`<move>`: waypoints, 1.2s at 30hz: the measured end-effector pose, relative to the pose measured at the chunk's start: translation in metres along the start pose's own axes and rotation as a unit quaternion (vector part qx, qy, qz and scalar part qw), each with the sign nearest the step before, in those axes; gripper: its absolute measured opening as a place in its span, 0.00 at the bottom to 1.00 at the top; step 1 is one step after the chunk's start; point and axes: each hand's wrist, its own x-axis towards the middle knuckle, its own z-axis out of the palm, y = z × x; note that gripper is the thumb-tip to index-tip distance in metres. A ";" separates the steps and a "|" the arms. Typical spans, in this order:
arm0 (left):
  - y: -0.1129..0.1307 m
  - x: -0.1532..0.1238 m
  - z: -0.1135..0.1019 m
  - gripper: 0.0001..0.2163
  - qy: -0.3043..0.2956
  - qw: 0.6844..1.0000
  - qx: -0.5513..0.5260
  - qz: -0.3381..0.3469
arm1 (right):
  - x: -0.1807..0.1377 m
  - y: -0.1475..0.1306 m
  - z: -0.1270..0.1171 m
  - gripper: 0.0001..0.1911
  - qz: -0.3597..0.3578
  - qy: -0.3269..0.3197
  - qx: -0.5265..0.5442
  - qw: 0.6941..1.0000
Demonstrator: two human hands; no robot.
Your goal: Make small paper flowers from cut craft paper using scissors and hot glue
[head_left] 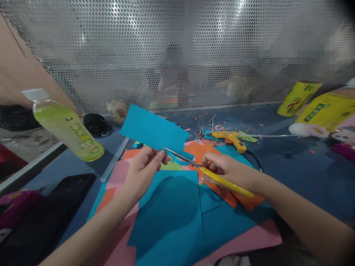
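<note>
Lying at the near edge of the table (285,173) are coloured papers (169,214). Above, the right hand (227,168) curls round yellow scissors (210,174); the left hand (144,166) pinches a blue sheet (154,127), seemingly steadying it by the blades. Beyond lies a glue gun (230,138).

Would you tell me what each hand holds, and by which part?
The left hand pinches the raised blue paper by its lower edge; the right hand grips yellow-handled scissors by their handles.

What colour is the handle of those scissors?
The scissor handle is yellow, seen in the head view.
</note>
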 end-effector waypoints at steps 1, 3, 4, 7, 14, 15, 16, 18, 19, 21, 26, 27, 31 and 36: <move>0.000 0.000 0.000 0.11 0.000 1.000 -0.006 -0.004 | 0.000 0.000 0.000 0.16 0.001 0.004 -0.005 1.000; 0.001 0.001 0.000 0.10 -0.003 1.000 -0.022 -0.016 | 0.000 0.000 0.000 0.16 0.002 0.009 -0.017 1.000; 0.001 0.001 0.000 0.10 -0.005 0.999 -0.032 -0.024 | 0.000 -0.001 -0.001 0.15 0.002 0.007 -0.020 1.000; -0.001 0.002 0.000 0.10 -0.011 0.996 -0.072 -0.044 | 0.000 -0.003 -0.001 0.15 -0.001 0.000 -0.020 1.000; -0.002 0.010 -0.007 0.15 0.076 0.977 -0.188 -0.060 | 0.000 -0.006 -0.004 0.16 -0.014 0.002 -0.044 0.999; -0.001 0.013 -0.009 0.16 0.104 0.973 -0.198 -0.062 | -0.001 -0.005 -0.004 0.17 -0.016 0.006 -0.050 0.999; 0.000 0.016 -0.011 0.16 0.126 0.968 -0.206 -0.066 | -0.001 -0.004 -0.004 0.18 -0.016 0.009 -0.054 0.998; 0.002 0.021 -0.015 0.17 0.140 0.963 -0.215 -0.083 | -0.001 -0.004 -0.003 0.18 -0.009 0.010 -0.051 0.999; 0.003 0.023 -0.017 0.16 0.137 0.961 -0.222 -0.095 | 0.000 -0.004 -0.003 0.17 -0.005 0.009 -0.045 0.999; 0.004 0.023 -0.018 0.15 0.128 0.955 -0.244 -0.112 | 0.000 -0.006 -0.003 0.16 0.001 0.019 -0.031 0.999; 0.005 0.018 -0.014 0.13 0.100 0.942 -0.285 -0.147 | 0.002 -0.010 -0.003 0.14 -0.003 0.054 0.019 0.998; 0.005 0.017 -0.013 0.12 0.093 0.941 -0.286 -0.153 | 0.003 -0.010 -0.003 0.14 -0.003 0.056 0.034 0.998; 0.006 0.014 -0.010 0.11 0.099 0.942 -0.305 -0.101 | 0.003 -0.007 -0.002 0.14 0.011 0.035 0.096 0.995; 0.009 0.014 -0.009 0.12 0.168 0.931 -0.319 -0.062 | 0.002 -0.003 -0.002 0.13 -0.004 0.031 0.077 0.997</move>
